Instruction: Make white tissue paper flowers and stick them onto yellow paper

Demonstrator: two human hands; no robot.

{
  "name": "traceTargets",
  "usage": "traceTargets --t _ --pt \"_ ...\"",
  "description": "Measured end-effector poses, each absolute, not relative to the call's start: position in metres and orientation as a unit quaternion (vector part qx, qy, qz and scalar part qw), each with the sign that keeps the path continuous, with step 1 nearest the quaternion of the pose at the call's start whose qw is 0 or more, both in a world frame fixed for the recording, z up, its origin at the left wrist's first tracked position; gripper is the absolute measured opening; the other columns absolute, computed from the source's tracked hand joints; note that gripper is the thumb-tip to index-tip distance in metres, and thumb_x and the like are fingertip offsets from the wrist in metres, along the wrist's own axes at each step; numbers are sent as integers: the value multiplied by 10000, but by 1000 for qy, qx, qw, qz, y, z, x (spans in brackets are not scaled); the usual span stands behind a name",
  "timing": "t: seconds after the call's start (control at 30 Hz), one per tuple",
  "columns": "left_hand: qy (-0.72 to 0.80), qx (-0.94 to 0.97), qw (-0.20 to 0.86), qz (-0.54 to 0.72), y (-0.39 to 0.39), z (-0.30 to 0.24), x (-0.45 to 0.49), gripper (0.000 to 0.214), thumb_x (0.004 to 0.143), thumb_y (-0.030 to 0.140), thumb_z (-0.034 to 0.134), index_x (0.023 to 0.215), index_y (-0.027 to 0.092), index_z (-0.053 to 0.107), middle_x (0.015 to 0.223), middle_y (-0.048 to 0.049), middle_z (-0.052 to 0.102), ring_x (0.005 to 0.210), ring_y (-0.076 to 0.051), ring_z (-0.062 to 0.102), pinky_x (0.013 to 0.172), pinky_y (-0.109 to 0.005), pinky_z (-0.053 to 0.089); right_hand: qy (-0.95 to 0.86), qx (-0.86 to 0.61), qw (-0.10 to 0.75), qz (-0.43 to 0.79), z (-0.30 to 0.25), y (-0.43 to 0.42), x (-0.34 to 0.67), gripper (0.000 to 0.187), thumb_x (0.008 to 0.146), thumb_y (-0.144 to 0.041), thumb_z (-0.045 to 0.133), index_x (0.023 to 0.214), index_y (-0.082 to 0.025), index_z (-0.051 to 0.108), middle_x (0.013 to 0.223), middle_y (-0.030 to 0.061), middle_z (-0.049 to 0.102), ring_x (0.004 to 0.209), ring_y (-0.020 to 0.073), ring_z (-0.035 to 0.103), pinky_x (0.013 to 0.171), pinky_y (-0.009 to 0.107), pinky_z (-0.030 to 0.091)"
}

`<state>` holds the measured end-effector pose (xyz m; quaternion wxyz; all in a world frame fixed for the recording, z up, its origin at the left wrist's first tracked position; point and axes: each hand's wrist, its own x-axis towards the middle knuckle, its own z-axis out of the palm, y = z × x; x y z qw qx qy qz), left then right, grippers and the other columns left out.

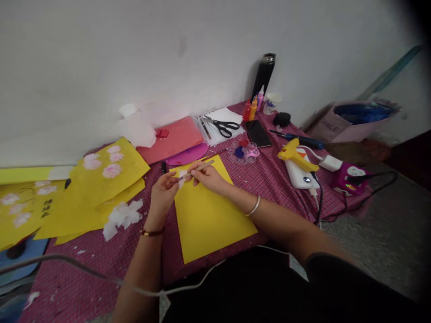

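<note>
Above the far part of a yellow sheet of paper, my two hands meet. My left hand pinches a small piece of white tissue paper between thumb and fingers. A flat wooden stick lies in my right hand, held like a pen, with its lower end at the tissue. Whether the stick touches the tissue or the left fingertips is too small to tell. A pile of torn white tissue sits left of my left wrist.
Yellow sheets with pink blossoms lie at left. Behind are red paper, scissors, a paint palette, a phone and paint bottles. At right are a yellow glue gun and a purple power socket. A cable crosses the front.
</note>
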<state>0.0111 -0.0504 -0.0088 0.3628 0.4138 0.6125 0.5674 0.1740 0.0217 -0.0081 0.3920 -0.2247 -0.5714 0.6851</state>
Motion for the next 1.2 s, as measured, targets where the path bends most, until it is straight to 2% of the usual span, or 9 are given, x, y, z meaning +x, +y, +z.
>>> traceTargets --t 0.17,0.3,0.4,0.5,0.6,0.73,0.9,1.03,1.2 --pt "632 404 346 563 -51 -10 7 387 591 242 733 958 167 633 667 29 604 583 -106 561 588 -239 456 -581 -248 381 675 -9 22 174 47 855 -202 553 838 -160 564 709 -8 641 532 58 553 502 161 464" --pt "647 400 322 563 -54 -11 5 347 628 262 726 950 168 639 710 20 605 612 -106 569 591 -228 480 -570 -276 363 684 -9 24 174 84 851 -113 504 791 -150 550 637 -25 615 499 48 536 486 146 455" --pt "656 373 338 563 -56 -11 5 297 726 392 674 911 163 632 752 -19 648 620 -124 605 587 -249 512 -559 -281 344 701 -9 26 174 107 850 -82 485 783 -150 535 591 -33 605 490 50 539 491 145 459" --pt "655 348 363 564 -58 -11 4 448 848 567 501 925 147 635 778 -64 675 620 -145 630 567 -268 525 -562 -285 335 700 -11 28 175 98 861 -100 497 784 -152 529 573 -40 588 483 55 532 482 149 448" --pt "650 356 372 558 -61 -9 3 566 871 640 426 987 132 646 801 -85 680 645 -150 637 572 -261 522 -581 -289 347 677 -10 31 177 170 904 -163 490 737 -153 517 534 -56 518 452 52 486 460 153 410" --pt "639 430 344 537 -65 -3 9 489 878 580 492 1072 157 639 912 -86 684 778 -170 654 670 -275 534 -586 -277 349 677 0 24 180 289 964 -239 405 706 -155 505 557 -52 489 426 50 457 429 163 384" --pt "652 535 231 485 -68 -4 17 360 875 435 570 1131 186 620 1043 -86 667 910 -191 638 814 -312 497 -571 -238 302 725 12 6 176 174 932 -306 479 838 -168 527 503 -105 374 354 45 290 337 163 237" --pt "673 568 121 459 -68 -9 17 431 799 358 683 1195 204 607 1068 -89 658 975 -229 621 903 -370 455 -586 -308 287 693 13 2 173 178 846 -285 606 754 -178 497 510 -106 370 365 42 312 323 161 247" --pt "675 574 85 456 -71 -5 25 444 728 340 747 1142 215 645 1064 -79 657 1018 -251 602 968 -404 425 -570 -357 271 689 7 4 170 168 862 -217 551 716 -181 476 481 -106 363 348 41 302 320 163 238"
